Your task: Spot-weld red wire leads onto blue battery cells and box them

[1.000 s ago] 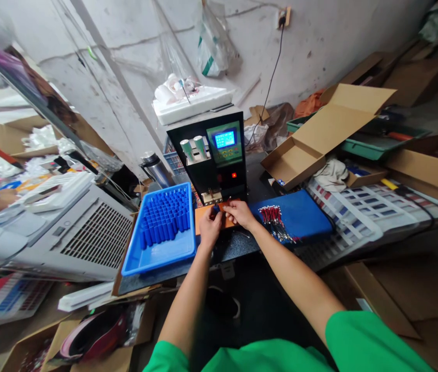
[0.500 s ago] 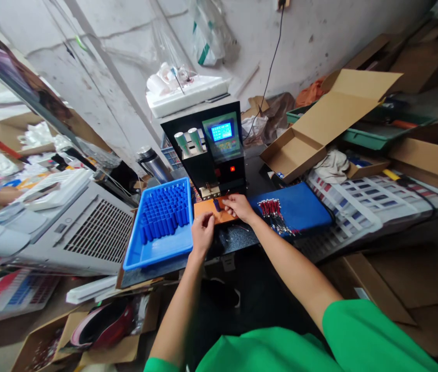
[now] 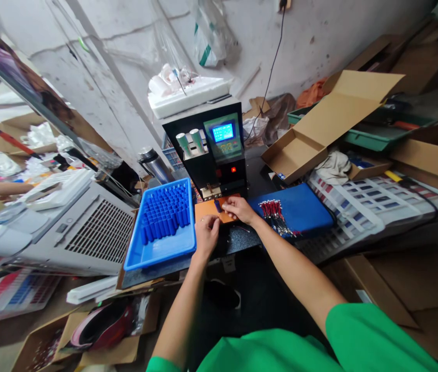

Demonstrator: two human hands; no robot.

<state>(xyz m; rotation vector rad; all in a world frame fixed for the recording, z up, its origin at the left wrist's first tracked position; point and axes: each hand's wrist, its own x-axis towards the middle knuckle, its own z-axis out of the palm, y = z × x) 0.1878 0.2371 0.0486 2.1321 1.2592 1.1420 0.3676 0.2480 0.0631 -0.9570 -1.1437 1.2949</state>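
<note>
A small dark blue cylinder [image 3: 217, 205] stands on the orange block [image 3: 205, 208] in front of the black machine [image 3: 224, 173] with a lit screen. My right hand [image 3: 238, 208] is closed at the cylinder's right side, fingertips pinched on something too small to make out. Near the block's front left edge is my left hand [image 3: 207, 232], its fingers curled together; what they hold, if anything, is hidden. To the left, a blue tray [image 3: 156, 257] bears rows of blue cylinders [image 3: 166, 214]. Red and black wires [image 3: 275, 214] lie in a bunch on the blue pad [image 3: 304, 206].
An open cardboard box [image 3: 294, 155] lies behind the pad. A steel flask [image 3: 155, 164] stands behind the tray. White crates [image 3: 350, 212] are at the right, and a grey slatted unit [image 3: 96, 227] is at the left, with another person's arm [image 3: 7, 189] beyond.
My left hand has shifted slightly right and down, its fingers curled closer together. My right hand stays beside the cylinder. The other person's arm reaches farther right.
</note>
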